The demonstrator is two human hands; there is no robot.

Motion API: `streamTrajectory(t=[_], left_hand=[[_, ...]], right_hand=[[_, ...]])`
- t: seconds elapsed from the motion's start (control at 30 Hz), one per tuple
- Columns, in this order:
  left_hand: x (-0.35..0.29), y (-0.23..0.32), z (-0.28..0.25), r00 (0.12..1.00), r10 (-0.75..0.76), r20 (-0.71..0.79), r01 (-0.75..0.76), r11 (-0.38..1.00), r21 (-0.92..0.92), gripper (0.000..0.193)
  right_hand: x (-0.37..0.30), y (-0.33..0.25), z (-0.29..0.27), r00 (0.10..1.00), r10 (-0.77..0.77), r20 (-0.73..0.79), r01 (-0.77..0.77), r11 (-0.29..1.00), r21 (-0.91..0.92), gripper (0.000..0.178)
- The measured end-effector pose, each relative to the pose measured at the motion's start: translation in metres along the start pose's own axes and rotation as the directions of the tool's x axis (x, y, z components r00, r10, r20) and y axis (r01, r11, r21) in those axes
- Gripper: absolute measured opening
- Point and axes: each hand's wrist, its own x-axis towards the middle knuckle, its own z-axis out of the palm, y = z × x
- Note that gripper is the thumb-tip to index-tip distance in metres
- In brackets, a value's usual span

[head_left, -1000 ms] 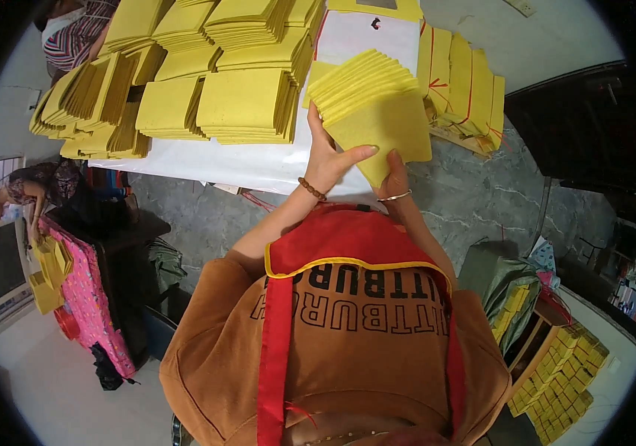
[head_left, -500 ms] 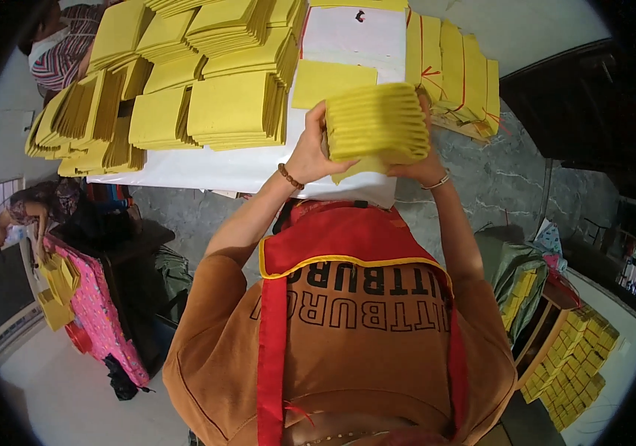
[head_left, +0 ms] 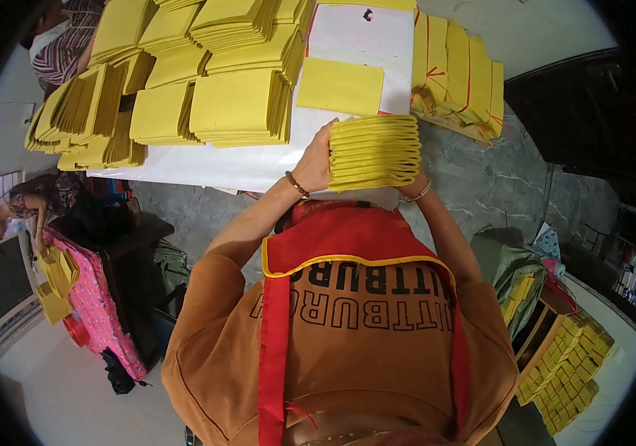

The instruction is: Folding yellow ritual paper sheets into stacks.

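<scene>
A thick stack of folded yellow paper (head_left: 374, 152) is gripped between my two hands at the front edge of the table, its layered folds facing up. My left hand (head_left: 316, 162) is closed against the stack's left side. Most of my right hand (head_left: 416, 186) is hidden behind the stack's right side, with the wrist showing below. Just beyond the stack, a single flat yellow sheet (head_left: 340, 85) lies on the white-covered table (head_left: 206, 167). To the left of it stand several piles of folded yellow paper (head_left: 232, 104).
At the table's right side are yellow bundles tied with red string (head_left: 455, 74). Two other people are at the left, one beside a pink-covered table (head_left: 102, 305). Behind me on the right, many yellow bundles (head_left: 567, 372) are piled by a wooden cabinet (head_left: 541, 346).
Both hands have brought the stack down and toward me, from above the table to its near edge. The stack has tilted so its folded edges show more clearly.
</scene>
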Motion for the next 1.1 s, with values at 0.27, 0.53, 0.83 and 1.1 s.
streamTrajectory(t=[0.27,0.53,0.83,1.1], left_hand=[[0.006,0.030,-0.016,0.976,-0.194,-0.102,0.130,0.888,-0.442,0.099],[-0.005,0.033,-0.017,0.984,-0.179,0.017,0.066,0.267,-0.961,0.101],[0.021,0.087,-0.003,0.874,-0.392,-0.288,0.018,0.618,-0.786,0.118],[0.024,0.089,-0.012,0.827,-0.483,-0.286,-0.128,0.333,-0.934,0.097]], right_hand=[[-0.002,-0.020,-0.003,0.984,0.176,0.015,-0.165,0.890,0.426,0.064],[-0.003,-0.003,0.020,0.954,0.260,-0.147,0.130,0.082,0.988,0.048],[0.015,-0.041,0.038,0.897,0.383,-0.220,0.220,0.046,0.974,0.049],[0.004,-0.039,0.039,0.960,0.163,-0.228,0.230,0.005,0.973,0.048]])
